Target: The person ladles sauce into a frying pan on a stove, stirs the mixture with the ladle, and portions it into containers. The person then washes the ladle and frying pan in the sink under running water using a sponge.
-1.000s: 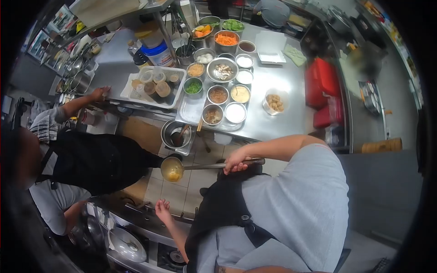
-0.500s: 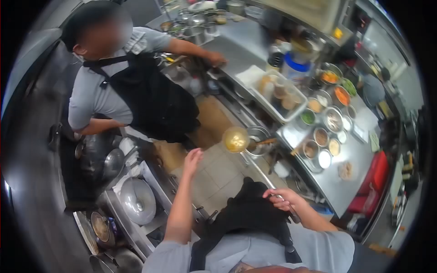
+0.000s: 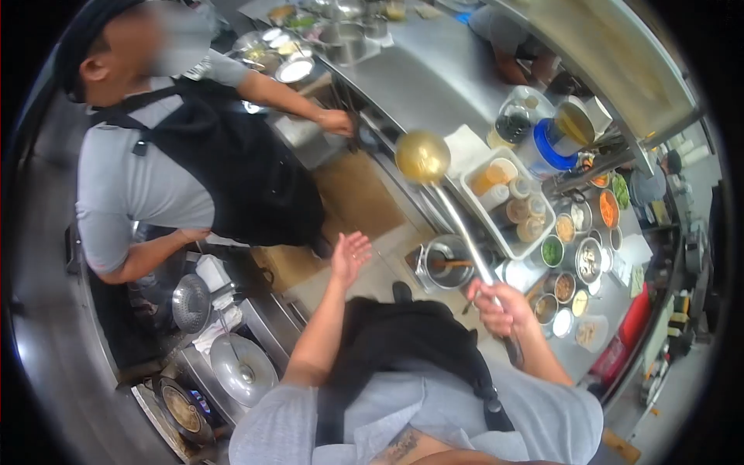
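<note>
Swung up from beside the pot (image 3: 457, 277), my ladle (image 3: 423, 157) now has its bowl at one o'clock, near the basket (image 3: 490, 223). My right hand (image 3: 502, 308), toward four o'clock, is clamped round the handle near its end, I judge to gain reach and keep clear of metal that may be hot. My left hand (image 3: 351, 260), close to the dial's centre, bears nothing, palm up and fingers apart, perhaps for balance. Something golden shows in the ladle; whether liquid or shine, I cannot tell. The pot, toward four o'clock, has a wooden tool (image 3: 449, 264) in it. Jars (image 3: 518, 209) with brownish contents stand grouped in the basket, likely for easy grabbing. Around three o'clock, greens (image 3: 552, 250), carrots (image 3: 608, 208) and mushrooms (image 3: 590, 260) sit in separate containers, presumably so nothing mixes
</note>
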A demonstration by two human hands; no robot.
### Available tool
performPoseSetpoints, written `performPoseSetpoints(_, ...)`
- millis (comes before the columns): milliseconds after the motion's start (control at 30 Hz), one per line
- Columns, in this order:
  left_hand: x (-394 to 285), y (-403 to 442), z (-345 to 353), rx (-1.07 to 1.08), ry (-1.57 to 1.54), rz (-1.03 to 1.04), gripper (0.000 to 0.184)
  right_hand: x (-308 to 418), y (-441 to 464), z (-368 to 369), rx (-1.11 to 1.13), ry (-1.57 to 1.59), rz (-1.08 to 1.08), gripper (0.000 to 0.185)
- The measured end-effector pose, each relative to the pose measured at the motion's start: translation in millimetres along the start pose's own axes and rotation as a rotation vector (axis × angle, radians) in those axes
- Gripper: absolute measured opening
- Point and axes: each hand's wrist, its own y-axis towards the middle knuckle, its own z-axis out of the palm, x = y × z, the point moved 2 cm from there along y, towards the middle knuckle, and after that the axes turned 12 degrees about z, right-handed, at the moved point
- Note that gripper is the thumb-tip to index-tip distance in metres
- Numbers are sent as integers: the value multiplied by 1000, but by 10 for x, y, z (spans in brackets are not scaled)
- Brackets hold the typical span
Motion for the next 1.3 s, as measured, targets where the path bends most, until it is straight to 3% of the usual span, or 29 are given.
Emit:
performPoseSetpoints(100, -207, 436, 132, 10, -116, 15, 72, 628, 290, 362, -5, -14, -24, 25)
performPoseSetpoints(267, -683, 1375, 403, 65, -147, 58, 74, 1387, 1066, 807, 173, 22, -67, 28)
performPoseSetpoints(333, -828, 1663, 460, 58, 51, 46, 75, 1726, 1459, 1070, 239, 14, -83, 28)
performPoseSetpoints(467, -1390, 1650, 676, 151, 251, 101, 58, 2791, 2341, 1632, 293, -52, -88, 34)
performPoseSetpoints(600, -1915, 1464, 734, 252, 496, 117, 44, 4366, 3531, 2158, 338, -284, -112, 40)
performPoseSetpoints(733, -2393, 1725, 614, 333, 564, 102, 42, 6243, 5270, 2655, 24, -576, -288, 32)
performPoseSetpoints(800, -2570, 1934, 587, 223, 536, 52, 41, 6910, 5957, 2850, -144, -555, -337, 28)
performPoseSetpoints(933, -2770, 2515, 499, 3, 409, 135, 44, 8281, 7443, 2827, -244, -726, -420, 26)
performPoseSetpoints(1000, -2847, 2775, 520, -70, 425, 157, 44, 8650, 7841, 2826, -500, -1018, -485, 29)
performPoseSetpoints(1067, -2874, 2853, 479, -146, 404, 140, 41, 8893, 8135, 2814, -510, -1085, -486, 31)
performPoseSetpoints(1167, -2952, 2986, 463, -205, 345, 146, 43, 9171, 8424, 2812, -610, -1459, -494, 24)
performPoseSetpoints(1300, -3034, 3174, 451, -222, 310, 157, 45, 9371, 8563, 2870, -639, -1614, -453, 23)
